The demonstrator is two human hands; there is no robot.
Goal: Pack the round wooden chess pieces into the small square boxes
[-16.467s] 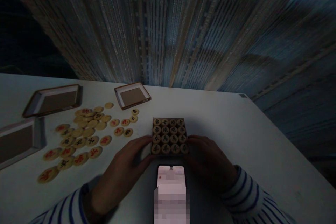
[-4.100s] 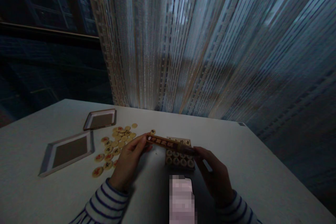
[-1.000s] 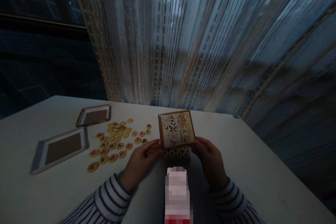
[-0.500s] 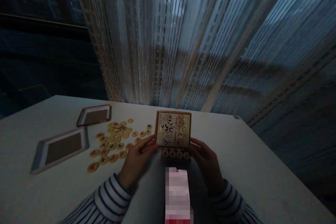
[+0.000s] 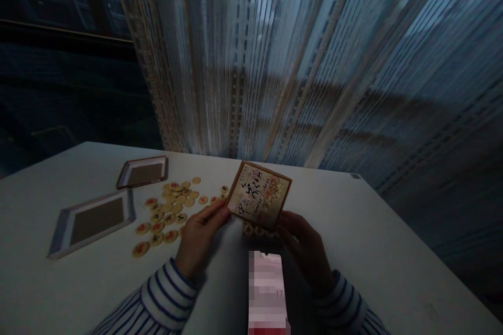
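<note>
Both hands hold a Chinese chess box lid [image 5: 260,193] with a brown rim, its printed face toward me and turned at an angle. My left hand [image 5: 202,238] pinches its lower left corner between thumb and fingers. At the lower right corner, my right hand [image 5: 304,246] has its fingers closed on the edge. Just below and behind the lid, a row of round chess pieces [image 5: 258,231] shows in the shade; the lid hides most of what is there. To the left lie many loose wooden chess pieces [image 5: 168,218], some with red or black characters.
Two shallow trays stand on the left: a pale one [image 5: 94,222] and, farther back, a brown-rimmed one [image 5: 142,171]. A lit phone [image 5: 269,293], partly blurred out, lies at the front. A string curtain [image 5: 251,63] hangs behind the white table [image 5: 373,251].
The lid has turned clockwise, its right side dropping, from nearly level to slanted. It now covers more of the pieces beneath it. The right hand has shifted slightly down and left.
</note>
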